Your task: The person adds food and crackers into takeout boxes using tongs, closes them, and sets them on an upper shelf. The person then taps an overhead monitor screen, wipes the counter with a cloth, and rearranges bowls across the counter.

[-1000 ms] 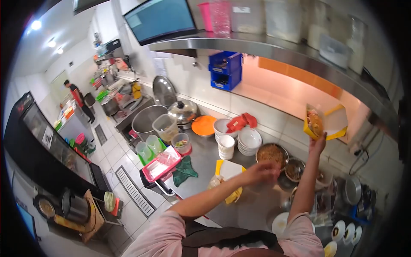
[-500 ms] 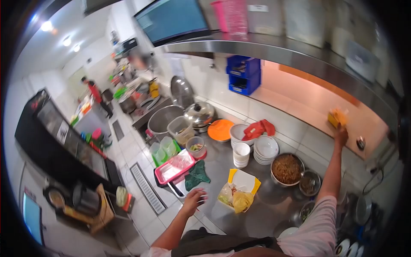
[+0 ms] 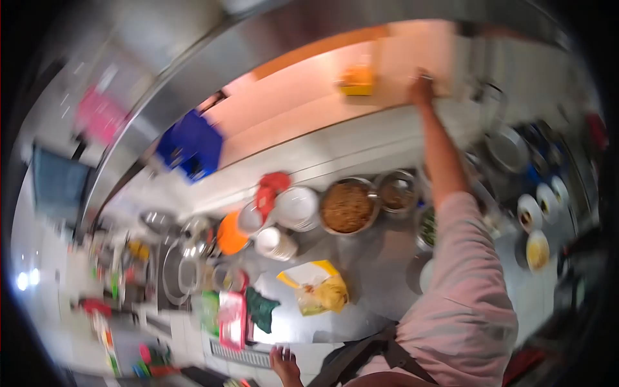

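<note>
My right hand (image 3: 422, 90) reaches up to the pass-through shelf (image 3: 290, 122). It is over a small shiny metal thing, mostly hidden; motion blur hides how the fingers lie. Left of that hand, apart from it, a yellow takeaway box (image 3: 356, 82) with orange on top stands on the shelf. My left hand (image 3: 284, 362) is low at the counter's front edge, holding nothing, fingers spread. On the steel counter (image 3: 377, 284) between my arms lies an open yellow-and-white takeaway box (image 3: 311, 269) with food and a crumpled yellow wrapper (image 3: 332, 293) in it.
Along the back of the counter are a bowl of brown shredded food (image 3: 348, 206), stacked white bowls (image 3: 296, 208), paper cups (image 3: 276, 244) and a red cloth (image 3: 272, 190). A green cloth (image 3: 260, 308) and a pink tray (image 3: 232, 319) lie left. Blue bins (image 3: 190, 145) hang above.
The view has swung right. My right hand has let go of the yellow box, now on the shelf, and moved right to the small metal thing. My left hand is lower in view.
</note>
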Tool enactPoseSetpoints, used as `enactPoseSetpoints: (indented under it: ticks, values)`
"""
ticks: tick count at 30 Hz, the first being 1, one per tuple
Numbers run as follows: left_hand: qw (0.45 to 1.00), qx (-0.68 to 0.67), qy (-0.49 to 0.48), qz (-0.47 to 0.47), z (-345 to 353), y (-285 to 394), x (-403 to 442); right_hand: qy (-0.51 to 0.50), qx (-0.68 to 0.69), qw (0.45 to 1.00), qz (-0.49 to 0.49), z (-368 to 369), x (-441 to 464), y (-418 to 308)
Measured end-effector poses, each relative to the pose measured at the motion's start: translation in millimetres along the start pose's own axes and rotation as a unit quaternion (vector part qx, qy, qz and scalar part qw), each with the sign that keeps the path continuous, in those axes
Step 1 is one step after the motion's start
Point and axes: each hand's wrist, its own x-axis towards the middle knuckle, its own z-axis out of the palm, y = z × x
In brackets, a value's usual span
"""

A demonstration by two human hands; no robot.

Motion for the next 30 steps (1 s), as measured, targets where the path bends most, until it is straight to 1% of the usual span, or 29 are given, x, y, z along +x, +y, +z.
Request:
enactPoseSetpoints:
  ticks: [1,3,4,5,6,7,8,9,10,11,12,13,14,15,16,17,18,19,20,21,22,24,25,27,28,29,30]
  values:
    - [1.0,0.001,-0.004,-0.01,10,1,-6,0.02,-0.014,1.0,-0.018,23,0,14]
    - [1.0,0.006,-0.02,-0.006,29,11,-10,-0.026,0.022,0.998,-0.06,35,10,24]
    - [0.999,0.021,-0.036,0.003,40,22,-11,-0.026,-0.081,0.984,-0.156,59,15,47]
    - [0.998,0.033,-0.042,0.025,51,32,-8,-0.006,-0.179,0.952,-0.25,82,20,68]
    - [0.996,0.052,-0.054,0.043,60,44,-3,0.026,-0.215,0.945,-0.245,53,10,50]
    - [0.99,0.076,-0.071,0.095,68,56,7,-0.074,0.006,0.995,-0.063,28,-5,31]
    - [0.979,0.108,-0.096,0.144,79,73,23,0.019,-0.007,0.995,-0.099,-3,-27,9]
    - [0.949,0.202,-0.108,0.218,92,105,43,0.028,-0.061,0.987,-0.146,-5,-39,8]
    - [0.903,0.29,-0.126,0.29,106,146,65,-0.101,0.02,0.989,-0.102,-10,-59,8]
    - [0.833,0.336,-0.165,0.407,127,205,65,-0.109,0.192,0.972,-0.084,3,-77,11]
    - [0.828,0.241,-0.208,0.462,135,243,122,-0.031,0.142,0.978,-0.152,-10,-117,5]
    - [0.757,0.266,-0.192,0.565,163,314,100,-0.061,0.227,0.958,-0.166,-15,-153,10]
    - [0.711,0.264,-0.156,0.633,173,373,139,-0.156,0.426,0.889,-0.065,-29,-196,0]
    - [0.696,0.291,-0.106,0.648,196,439,88,-0.212,0.407,0.888,-0.043,-77,-237,-27]
    - [0.651,0.222,-0.051,0.724,208,488,119,-0.191,0.361,0.899,-0.159,-138,-273,-61]
    - [0.56,0.241,0.094,0.787,224,553,160,-0.266,0.419,0.862,-0.108,-187,-306,-98]
    - [0.478,0.23,0.192,0.826,237,607,160,-0.281,0.431,0.851,-0.103,-205,-333,-109]
    - [0.429,0.151,0.196,0.869,248,646,134,-0.295,0.444,0.841,-0.098,-218,-360,-113]
    - [0.419,0.128,0.17,0.883,248,687,134,-0.319,0.451,0.831,-0.06,-235,-383,-121]
    - [0.475,0.095,0.212,0.848,255,710,133,-0.343,0.459,0.819,-0.024,-249,-402,-131]
    - [0.529,0.064,0.253,0.807,259,728,133,-0.343,0.46,0.819,-0.007,-262,-418,-146]
    - [0.658,0.165,0.2,0.707,256,744,129,-0.351,0.457,0.817,0.028,-288,-446,-167]
    - [0.672,0.16,0.174,0.701,257,742,132,-0.349,0.448,0.823,0.024,-293,-459,-171]
    - [0.655,0.101,0.163,0.731,258,716,141,-0.346,0.437,0.83,0.015,-290,-484,-177]
    - [0.643,0.073,0.158,0.746,257,696,147,-0.361,0.444,0.82,0.022,-294,-496,-183]
    - [0.527,0.062,0.181,0.828,257,667,168,-0.375,0.452,0.809,0.031,-298,-508,-190]
    - [0.53,-0.045,-0.014,0.846,254,618,159,-0.389,0.46,0.797,0.04,-300,-520,-195]
